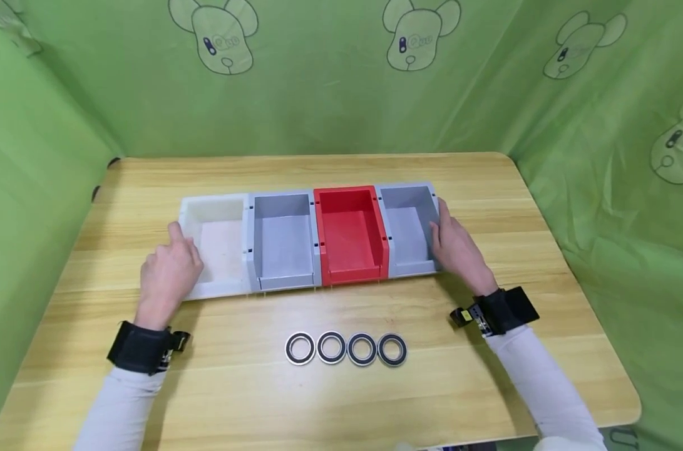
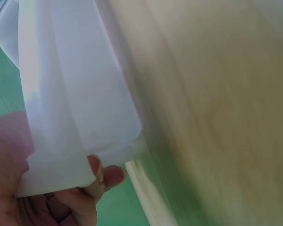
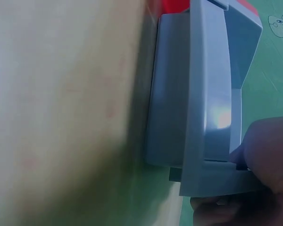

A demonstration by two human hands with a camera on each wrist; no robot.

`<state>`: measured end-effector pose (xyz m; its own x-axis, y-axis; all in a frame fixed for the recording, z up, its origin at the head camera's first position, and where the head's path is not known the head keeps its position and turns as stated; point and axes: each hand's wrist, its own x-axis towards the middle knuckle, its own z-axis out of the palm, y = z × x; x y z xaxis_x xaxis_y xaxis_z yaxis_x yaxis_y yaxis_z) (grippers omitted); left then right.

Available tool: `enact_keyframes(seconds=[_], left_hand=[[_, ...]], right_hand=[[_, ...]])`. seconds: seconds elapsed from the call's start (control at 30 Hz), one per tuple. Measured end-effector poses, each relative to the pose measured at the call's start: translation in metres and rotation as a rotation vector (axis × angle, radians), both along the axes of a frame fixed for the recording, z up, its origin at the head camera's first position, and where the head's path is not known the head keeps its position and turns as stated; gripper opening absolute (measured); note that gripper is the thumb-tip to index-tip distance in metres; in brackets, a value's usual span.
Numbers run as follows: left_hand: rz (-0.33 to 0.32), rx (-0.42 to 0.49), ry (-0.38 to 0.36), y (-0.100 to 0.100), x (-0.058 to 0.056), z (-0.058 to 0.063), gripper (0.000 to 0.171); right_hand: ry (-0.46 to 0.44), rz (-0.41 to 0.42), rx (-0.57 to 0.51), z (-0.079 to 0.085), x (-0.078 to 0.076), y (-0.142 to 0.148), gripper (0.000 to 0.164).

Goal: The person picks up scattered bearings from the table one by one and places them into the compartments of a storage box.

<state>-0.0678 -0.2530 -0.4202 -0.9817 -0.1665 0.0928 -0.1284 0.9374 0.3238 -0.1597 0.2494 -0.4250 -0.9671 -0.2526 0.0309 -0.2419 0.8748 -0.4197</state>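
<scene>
A row of joined open bins stands across the table: a translucent white bin (image 1: 223, 250) at the left end, a grey bin (image 1: 285, 241), a red bin (image 1: 349, 238) and another grey bin (image 1: 407, 235) at the right end. My left hand (image 1: 169, 270) grips the white bin's outer side wall, fingers curled under its edge in the left wrist view. At the other end, my right hand (image 1: 461, 248) holds the grey bin's outer wall, thumb inside. Whether the bins touch the table, I cannot tell. Several ball bearings (image 1: 350, 349) lie flat in a line in front.
The wooden table (image 1: 234, 401) has rounded corners. Green fabric (image 1: 330, 113) with cartoon heads hangs behind it and along both sides. Black straps with small cameras sit on both wrists.
</scene>
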Motion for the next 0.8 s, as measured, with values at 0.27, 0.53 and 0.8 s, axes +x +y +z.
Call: enact_keyframes(seconds=[0.27, 0.53, 0.8], left_hand=[[-0.005, -0.029, 0.061, 0.006, 0.013, 0.0, 0.032], [0.013, -0.029, 0.077, 0.008, 0.018, 0.001, 0.03], [0.026, -0.035, 0.071, 0.01, 0.022, 0.001, 0.031]], right_hand=[[-0.01, -0.029, -0.033, -0.001, 0.029, 0.007, 0.059], [-0.029, -0.099, 0.041, 0.022, 0.034, 0.008, 0.07], [0.26, 0.126, -0.027, 0.053, 0.081, -0.01, 0.033]])
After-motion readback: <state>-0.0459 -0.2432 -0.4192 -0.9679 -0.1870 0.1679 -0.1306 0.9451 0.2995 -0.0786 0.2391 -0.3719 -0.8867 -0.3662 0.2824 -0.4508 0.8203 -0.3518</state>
